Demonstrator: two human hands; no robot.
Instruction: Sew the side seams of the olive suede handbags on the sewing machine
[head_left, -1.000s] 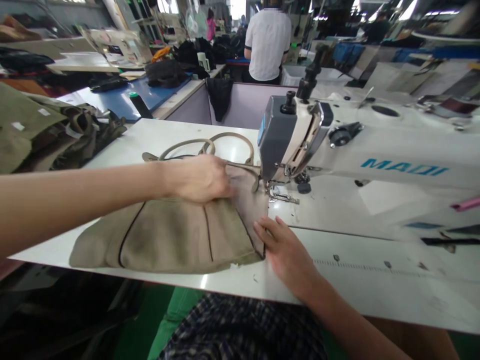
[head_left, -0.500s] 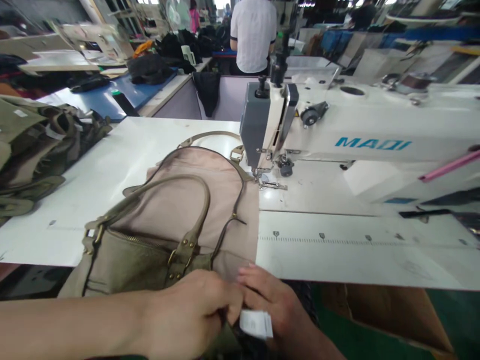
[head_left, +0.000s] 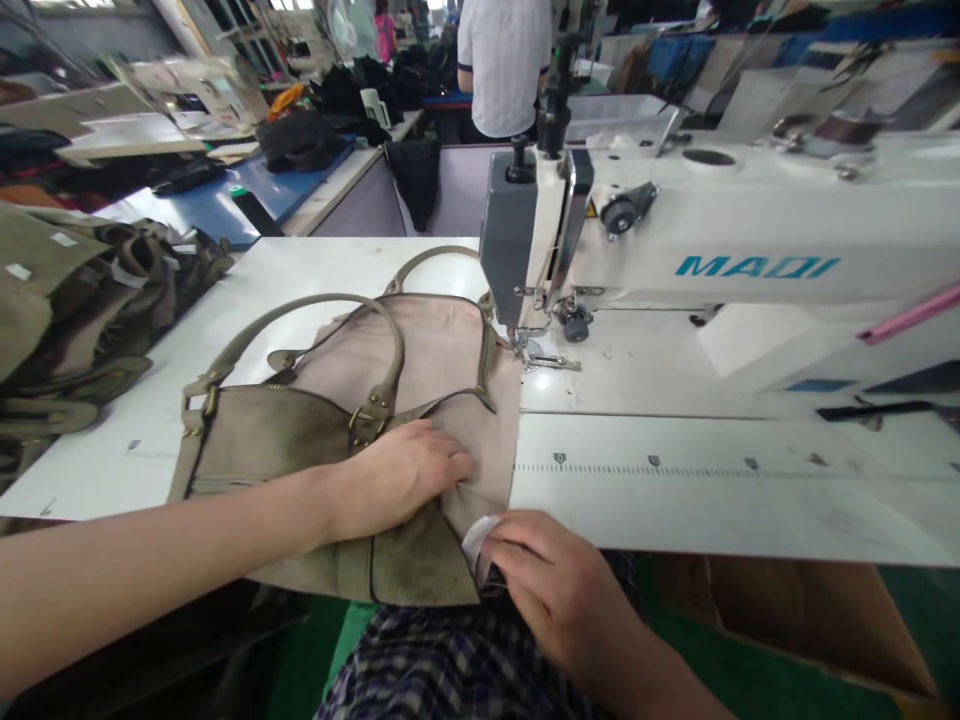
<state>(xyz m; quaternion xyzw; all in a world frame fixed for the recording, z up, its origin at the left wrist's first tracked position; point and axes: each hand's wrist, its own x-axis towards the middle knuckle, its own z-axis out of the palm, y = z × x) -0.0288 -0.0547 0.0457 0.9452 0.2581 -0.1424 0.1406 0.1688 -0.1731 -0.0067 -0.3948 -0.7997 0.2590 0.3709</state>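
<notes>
Olive bag (head_left: 270, 425) overhangs the table (head_left: 660, 510) front, its pink lining (head_left: 442, 345) running forward from the hands to the machine (head_left: 508, 240), right hand (head_left: 562, 580) nearer the lining's side edge, pinching a white tag (head_left: 477, 537), left hand (head_left: 409, 465) resting atop, grip unclear

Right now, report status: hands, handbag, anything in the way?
Left hand on olive handbag. Right hand at white label, grip unclear. Near handle arched across view of pink lining; sewing machine close beside handbag.
</notes>
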